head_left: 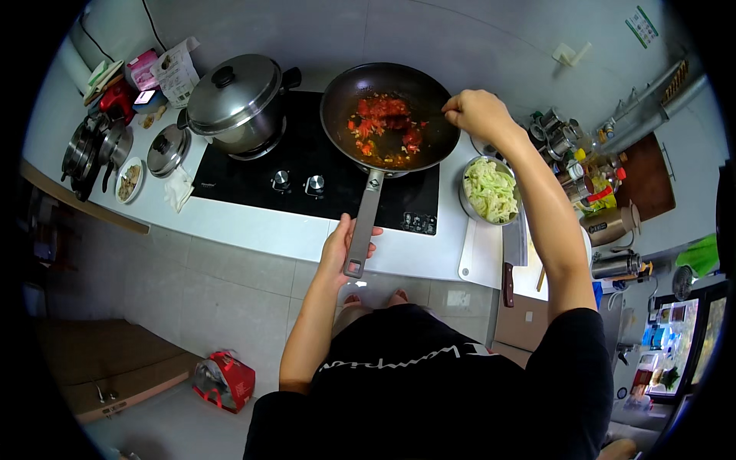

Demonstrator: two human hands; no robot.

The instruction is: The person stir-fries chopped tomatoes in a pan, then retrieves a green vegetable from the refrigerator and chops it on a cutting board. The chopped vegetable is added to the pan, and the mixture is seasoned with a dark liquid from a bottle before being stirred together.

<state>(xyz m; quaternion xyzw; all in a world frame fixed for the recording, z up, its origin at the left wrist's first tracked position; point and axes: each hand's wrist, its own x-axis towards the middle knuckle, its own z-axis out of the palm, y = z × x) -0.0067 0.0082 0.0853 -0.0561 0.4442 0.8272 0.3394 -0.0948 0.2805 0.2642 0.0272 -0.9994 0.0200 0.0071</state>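
My left hand (339, 250) is around the long grey handle (363, 230) of a dark frying pan (339, 123). Its thumb lies left of the handle, and fingertips show on the right. The pan rests over the right side of a black glass cooktop (241, 178). Red chopped pieces, perhaps chili or tomato (382, 109), lie in it with small pale bits and oily liquid. With fingers bunched together, my right hand (480, 115) is at the pan's right rim; whether it pinches something cannot be made out. Just below that forearm stands a bowl of cut pale-green cabbage (491, 190).
A lidded steel pot (236, 98) occupies the left burner. Near the cabbage are a white cutting board (480, 253) and a knife (509, 282). Bottles and jars (575, 155) crowd the right side. Leftward lie a pot lid (168, 150) and a small food dish (130, 180).
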